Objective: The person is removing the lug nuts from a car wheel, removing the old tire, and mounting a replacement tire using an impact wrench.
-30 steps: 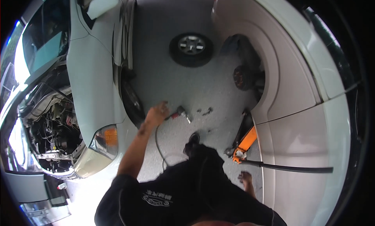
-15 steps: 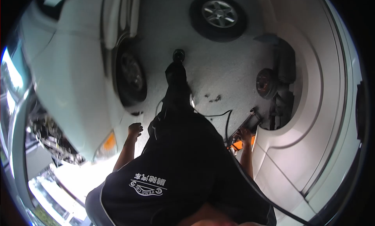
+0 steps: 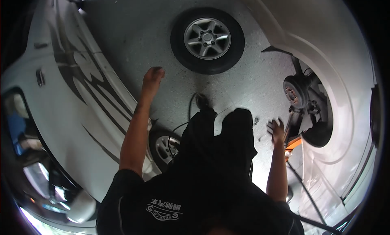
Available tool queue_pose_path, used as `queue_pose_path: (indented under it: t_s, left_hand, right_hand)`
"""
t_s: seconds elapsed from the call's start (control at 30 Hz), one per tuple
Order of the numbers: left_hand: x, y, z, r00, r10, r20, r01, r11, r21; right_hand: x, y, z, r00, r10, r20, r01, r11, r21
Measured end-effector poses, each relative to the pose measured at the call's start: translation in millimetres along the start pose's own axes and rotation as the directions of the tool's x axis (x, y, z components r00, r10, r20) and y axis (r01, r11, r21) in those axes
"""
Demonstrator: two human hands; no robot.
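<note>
Your left hand (image 3: 153, 77) hangs loosely curled and apparently empty, over the floor (image 3: 134, 35) near the loose wheel (image 3: 207, 40). Your right hand (image 3: 276, 131), fingers spread, holds nothing beside the brake hub (image 3: 295, 92).

Light: daylight, bright on the concrete floor (image 3: 134, 35) at top and centre
Glare: blown-out patch at the lower left rim
Shadows: dark clothing (image 3: 211, 182) nearly black, little detail; wheel arch (image 3: 321, 133) deep in shade
Blur: slight softness on right hand (image 3: 276, 131)
Distortion: strong fisheye, car bodies bend at rim, black corners
</note>
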State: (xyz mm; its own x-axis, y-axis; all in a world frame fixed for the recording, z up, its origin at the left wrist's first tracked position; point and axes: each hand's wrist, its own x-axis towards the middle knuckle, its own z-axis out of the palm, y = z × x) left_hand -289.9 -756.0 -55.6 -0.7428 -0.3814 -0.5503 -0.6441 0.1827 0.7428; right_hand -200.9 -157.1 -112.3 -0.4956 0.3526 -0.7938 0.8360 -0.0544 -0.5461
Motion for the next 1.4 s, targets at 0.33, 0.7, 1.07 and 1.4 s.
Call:
queue_pose_path:
  t_s: [0.33,0.7,1.07,1.4]
  left_hand:
    - [198.7,-54.5,116.3,0.859,0.029,0.510,-0.250,0.895,0.370]
    - [376.9,-200.4,146.3,0.705,-0.307,0.639,-0.331,0.654,0.680]
    - [283.3,-158.1,59.1,0.762,0.623,0.179,-0.634,0.660,0.404]
    - [301.3,-54.2,46.9,0.780,0.624,0.036,-0.565,0.679,0.469]
  right_hand:
    - [316.8,-22.5,406.9,0.898,0.192,0.396,-0.302,0.923,0.237]
    - [469.4,47.0,636.7,1.000,-0.029,0.012,0.031,0.855,-0.518]
    - [319.8,-85.1,627.7,0.881,0.450,0.150,-0.295,0.768,-0.568]
    - [232.1,-232.0,504.1,0.849,-0.106,0.517,0.527,0.130,-0.840]
